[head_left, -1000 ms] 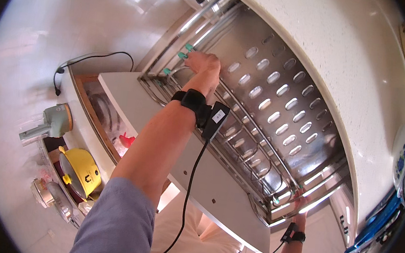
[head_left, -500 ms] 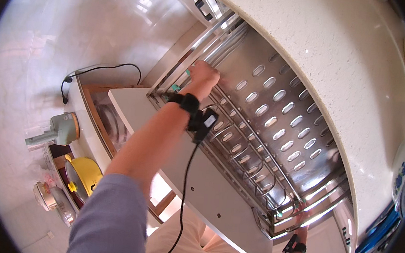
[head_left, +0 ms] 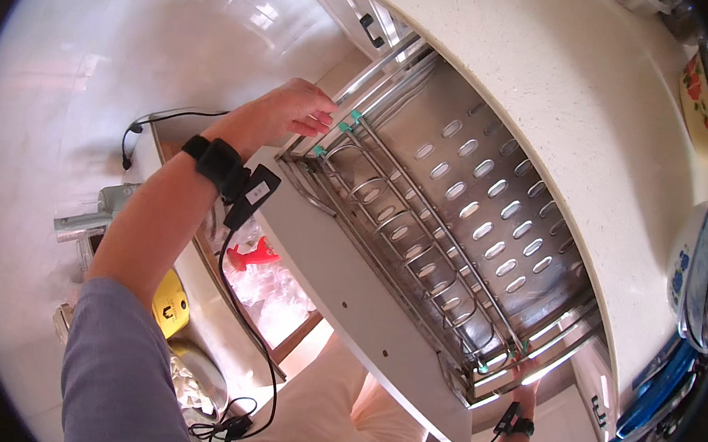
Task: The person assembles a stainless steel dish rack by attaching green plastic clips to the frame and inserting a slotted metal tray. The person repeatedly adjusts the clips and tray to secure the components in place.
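In front of me a pull-out drawer with a metal wire basket [head_left: 419,248] stands drawn out from under the counter. Its bottom is a shiny steel tray [head_left: 490,208] with rows of oval slots. Over the left side rail [head_left: 375,75] hovers my left hand [head_left: 296,108], its fingers loosely bent with nothing visible in them. Close beside it, green clips [head_left: 344,126] sit at the left end of the wire divider. My right hand [head_left: 528,375] is at the right side rail [head_left: 548,360], fingers curled round it and partly hidden. Both wrists wear black straps with cabled boxes.
The pale counter [head_left: 552,78] curves above the drawer. Blue-handled utensils [head_left: 655,390] and bowls [head_left: 682,275] line its right edge. Left of the drawer's grey front panel [head_left: 347,296], a lower opening holds a red object [head_left: 254,254] and plastic bags. A yellow item [head_left: 170,302] stands farther left.
My left hand has come off the divider's left end and moved leftward, uncovering the green clips. My right hand stays at the right rail. The view has shifted slightly.
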Tool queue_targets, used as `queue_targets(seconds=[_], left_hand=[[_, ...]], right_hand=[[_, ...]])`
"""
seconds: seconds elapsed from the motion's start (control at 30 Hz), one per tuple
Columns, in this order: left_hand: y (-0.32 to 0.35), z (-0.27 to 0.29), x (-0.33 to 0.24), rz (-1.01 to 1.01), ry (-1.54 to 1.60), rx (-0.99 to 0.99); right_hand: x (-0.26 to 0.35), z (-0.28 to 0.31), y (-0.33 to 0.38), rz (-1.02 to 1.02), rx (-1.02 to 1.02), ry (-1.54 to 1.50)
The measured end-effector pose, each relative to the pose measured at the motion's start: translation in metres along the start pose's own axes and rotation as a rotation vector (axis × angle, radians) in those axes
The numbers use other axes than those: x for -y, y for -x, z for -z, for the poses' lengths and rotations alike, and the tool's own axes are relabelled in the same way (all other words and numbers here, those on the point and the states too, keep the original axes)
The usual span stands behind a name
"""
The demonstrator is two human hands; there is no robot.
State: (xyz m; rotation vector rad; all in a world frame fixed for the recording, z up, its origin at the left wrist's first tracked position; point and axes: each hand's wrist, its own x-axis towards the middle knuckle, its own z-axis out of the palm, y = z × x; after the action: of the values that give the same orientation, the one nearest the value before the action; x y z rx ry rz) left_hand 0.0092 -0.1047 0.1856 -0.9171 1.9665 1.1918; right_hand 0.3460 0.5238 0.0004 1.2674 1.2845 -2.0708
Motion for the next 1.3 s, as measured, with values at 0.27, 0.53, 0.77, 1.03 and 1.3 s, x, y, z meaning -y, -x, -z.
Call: queue_targets(seconds=[0.27,0.53,0.77,1.03,1.3], left_hand=[[-0.021,0.047,-0.012,-0.099,-0.521,-0.223],[-0.091,0.058,0.018,-0.030,-0.596,-0.044],[-0.156,0.038,0.045,-0.051,-0.400,0.256],[-0.182,0.010,0.049,0.037,-0.238,0.250],[-0.187,-0.001,0.040,0.293,-0.182,0.324]], right_hand=[[0.019,-0.018,0.003,-0.041,-0.010,0.330],[0.013,-0.030,0.012,-0.011,0.015,0.169],[0.012,-0.055,0.001,-0.086,-0.098,0.172],[0.016,-0.073,-0.013,-0.116,-0.130,0.189],[0.011,-0.076,-0.020,-0.117,-0.110,0.181]])
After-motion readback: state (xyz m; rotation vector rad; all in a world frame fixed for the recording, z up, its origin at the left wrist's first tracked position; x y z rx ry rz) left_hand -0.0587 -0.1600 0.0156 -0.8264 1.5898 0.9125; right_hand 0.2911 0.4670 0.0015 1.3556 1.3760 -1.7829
